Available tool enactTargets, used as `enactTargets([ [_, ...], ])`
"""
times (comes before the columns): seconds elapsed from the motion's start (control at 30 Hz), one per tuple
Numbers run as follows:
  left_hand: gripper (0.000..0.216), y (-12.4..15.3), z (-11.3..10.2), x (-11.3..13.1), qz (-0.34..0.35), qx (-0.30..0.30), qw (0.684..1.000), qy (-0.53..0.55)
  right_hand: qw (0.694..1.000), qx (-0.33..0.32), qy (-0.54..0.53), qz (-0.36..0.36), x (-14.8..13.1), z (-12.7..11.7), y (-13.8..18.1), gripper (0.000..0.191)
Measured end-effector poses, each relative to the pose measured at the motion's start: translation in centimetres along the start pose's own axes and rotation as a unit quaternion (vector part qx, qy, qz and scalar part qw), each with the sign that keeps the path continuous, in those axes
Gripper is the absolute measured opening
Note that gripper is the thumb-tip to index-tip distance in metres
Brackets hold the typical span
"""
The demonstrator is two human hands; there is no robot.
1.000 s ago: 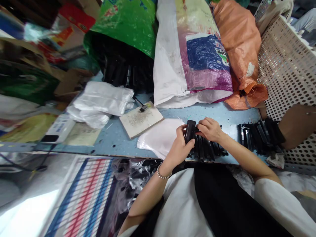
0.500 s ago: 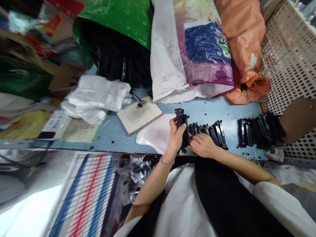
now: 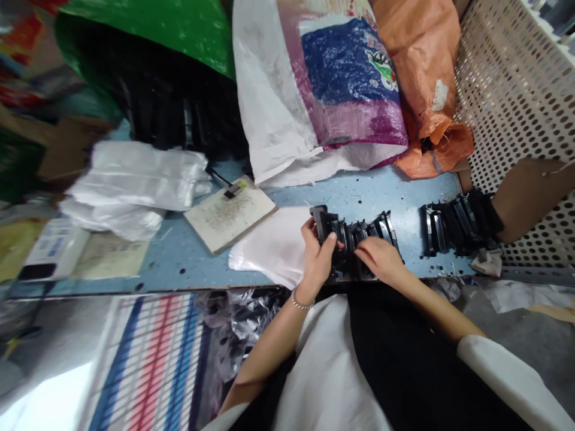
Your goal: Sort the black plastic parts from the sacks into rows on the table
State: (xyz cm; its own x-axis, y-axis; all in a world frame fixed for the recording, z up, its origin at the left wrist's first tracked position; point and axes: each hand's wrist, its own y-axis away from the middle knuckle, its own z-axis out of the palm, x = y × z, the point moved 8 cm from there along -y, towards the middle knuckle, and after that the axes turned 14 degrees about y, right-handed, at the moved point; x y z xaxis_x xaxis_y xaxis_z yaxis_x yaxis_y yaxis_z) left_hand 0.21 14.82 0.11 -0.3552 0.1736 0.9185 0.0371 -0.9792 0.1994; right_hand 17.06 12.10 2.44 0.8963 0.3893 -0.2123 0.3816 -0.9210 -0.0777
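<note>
My left hand [image 3: 318, 258] is closed around a long black plastic part [image 3: 321, 220], thumb on the near side and fingers on the far side. The part stands upright over the bench, close to its front edge. My right hand [image 3: 383, 258] is just to the right, its fingers curled and pressed together over the near end of a row of similar black plastic parts [image 3: 387, 227]. What its fingertips grip, if anything, is hidden. Under and left of my left hand lies a stack of thin white bags [image 3: 274, 242].
A second group of black parts [image 3: 458, 224] lies by a perforated crate [image 3: 516, 120] on the right. A notepad [image 3: 229, 218] and folded clear bags [image 3: 139, 179] are on the left. Green [image 3: 157, 30], white-purple [image 3: 345, 78] and orange sacks [image 3: 422, 78] line the back.
My left hand has tilted the black part and brought it against the row. My right hand has moved slightly away from it, over the row. The view has swung to the right.
</note>
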Motion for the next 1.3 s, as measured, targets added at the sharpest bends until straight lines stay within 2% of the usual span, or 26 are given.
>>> enactTargets([
  [0.03,0.059,-0.4,-0.6,-0.6,-0.031,-0.005,0.999,-0.017,0.999,0.017,0.031,0.036,1.4,-0.1,0.5,0.032],
  [0.1,0.059,-1.3,-1.8,-2.5,-0.111,-0.002,0.993,-0.029,0.991,0.032,0.080,0.099,4.3,0.3,1.3,0.047],
  [0.17,0.054,-2.2,-2.4,-4.4,-0.166,0.020,0.986,-0.003,0.988,0.017,0.093,0.124,6.7,1.6,1.3,0.058],
  [0.27,0.049,-3.4,-2.2,-5.9,-0.167,0.070,0.982,0.061,0.987,-0.004,0.083,0.138,9.3,2.6,-0.1,0.058],
  [0.33,0.053,-3.6,-1.6,-6.2,-0.164,0.090,0.977,0.105,0.987,0.012,0.065,0.147,9.9,1.6,-1.4,0.055],
  [0.4,0.059,-3.2,-1.0,-6.0,-0.163,0.099,0.970,0.151,0.987,0.052,0.020,0.150,8.8,-0.4,-2.1,0.051],
  [0.47,0.061,-2.1,-0.8,-5.1,-0.137,0.115,0.967,0.182,0.986,0.064,-0.075,0.133,5.9,-1.8,-2.0,0.051],
  [0.53,0.058,-0.8,-0.8,-3.9,-0.092,0.127,0.970,0.183,0.974,-0.008,-0.210,0.085,1.6,-1.0,-1.6,0.061],
  [0.6,0.052,0.3,-0.9,-2.6,-0.042,0.111,0.984,0.133,0.947,-0.079,-0.305,0.065,-2.0,0.6,-0.9,0.064],
  [0.7,0.042,1.0,-2.2,-0.4,0.060,0.049,0.995,-0.058,0.887,-0.107,-0.428,0.133,-3.0,3.3,-0.5,0.050],
  [0.77,0.036,1.1,-4.1,0.7,0.125,0.041,0.963,-0.235,0.817,-0.101,-0.534,0.193,-2.2,4.8,-0.7,0.046],
  [0.83,0.025,0.8,-6.2,1.0,0.154,0.041,0.909,-0.385,0.752,-0.087,-0.613,0.226,-1.5,5.4,-1.2,0.043],
  [0.87,0.019,0.5,-7.1,0.9,0.157,0.034,0.889,-0.429,0.733,-0.082,-0.634,0.233,-1.4,5.4,-1.4,0.042],
  [0.9,0.016,0.1,-7.9,0.6,0.152,0.020,0.882,-0.446,0.721,-0.080,-0.647,0.234,-1.5,5.3,-1.7,0.040],
  [0.93,0.017,-0.4,-8.6,0.4,0.141,0.004,0.888,-0.437,0.715,-0.082,-0.655,0.232,-1.8,5.2,-2.0,0.040],
  [1.0,0.021,-1.3,-9.9,-0.1,0.102,-0.020,0.926,-0.364,0.705,-0.090,-0.665,0.230,-2.5,5.1,-2.5,0.040],
  [1.1,0.021,-2.2,-12.0,-0.4,0.018,0.011,0.976,-0.218,0.686,-0.102,-0.684,0.226,-3.7,5.1,-3.1,0.041],
  [1.2,0.030,-2.3,-13.1,-0.4,-0.026,0.051,0.988,-0.142,0.672,-0.115,-0.699,0.216,-4.6,5.3,-3.9,0.039],
  [1.3,0.031,-2.1,-12.9,-0.1,-0.023,0.037,0.992,-0.117,0.649,-0.112,-0.722,0.211,-5.1,5.3,-5.1,0.036],
])
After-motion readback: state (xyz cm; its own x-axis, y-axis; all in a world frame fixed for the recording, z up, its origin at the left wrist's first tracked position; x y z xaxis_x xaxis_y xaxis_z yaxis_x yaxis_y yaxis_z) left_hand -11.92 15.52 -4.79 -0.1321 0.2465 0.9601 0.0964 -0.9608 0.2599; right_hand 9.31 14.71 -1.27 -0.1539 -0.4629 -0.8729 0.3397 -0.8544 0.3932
